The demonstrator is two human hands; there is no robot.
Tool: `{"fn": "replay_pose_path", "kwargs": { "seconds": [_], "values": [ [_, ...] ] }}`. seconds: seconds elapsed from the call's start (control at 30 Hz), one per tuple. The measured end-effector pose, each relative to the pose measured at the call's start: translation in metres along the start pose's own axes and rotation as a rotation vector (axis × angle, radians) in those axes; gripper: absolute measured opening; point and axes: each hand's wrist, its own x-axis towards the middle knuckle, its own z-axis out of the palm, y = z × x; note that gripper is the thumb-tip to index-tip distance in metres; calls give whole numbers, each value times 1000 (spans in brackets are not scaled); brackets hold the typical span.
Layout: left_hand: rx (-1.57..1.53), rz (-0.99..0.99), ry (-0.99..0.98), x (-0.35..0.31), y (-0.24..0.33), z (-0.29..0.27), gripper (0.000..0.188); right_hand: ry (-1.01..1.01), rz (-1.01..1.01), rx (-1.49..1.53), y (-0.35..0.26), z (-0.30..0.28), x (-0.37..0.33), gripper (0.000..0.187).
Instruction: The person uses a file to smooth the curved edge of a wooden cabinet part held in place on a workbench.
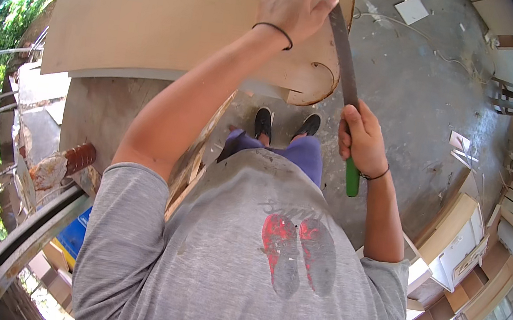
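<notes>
My right hand (365, 139) is closed round the green handle of a long, flat, dark metal file (344, 52). The file slants up and to the left, lying along the right edge of a large tan board (158, 17). On the board, close to the file's far end, my left hand (294, 6) rests with its fingers spread. The left thumb reaches over to the file near its tip; whether it presses on it I cannot tell. At the board's near right corner the edge is rounded, with a dark, rough rim and a thin curled strip.
Beneath the board is a grey-brown work surface (108, 108). Stacked wooden panels and cabinet parts (453, 244) line the right side, with a stool (506, 97) farther back. Scraps and a cable (454, 62) lie on the concrete floor. A rusty cylinder (78, 157) sits at the left.
</notes>
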Motion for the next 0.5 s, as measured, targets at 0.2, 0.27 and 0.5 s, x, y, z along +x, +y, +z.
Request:
{"fn": "replay_pose_path", "kwargs": {
  "seconds": [0.2, 0.27, 0.5],
  "values": [
    [-12, 335, 81, -5, 14, -8, 69, 62, 45, -26, 12, -6, -25, 24],
    [75, 300, -157, -5, 15, -11, 73, 62, 45, 2, 21, -7, -27, 24],
    [89, 352, -220, -4, 24, -22, 62, 75, 78, 16, 32, -15, -29, 26]
  ]
}}
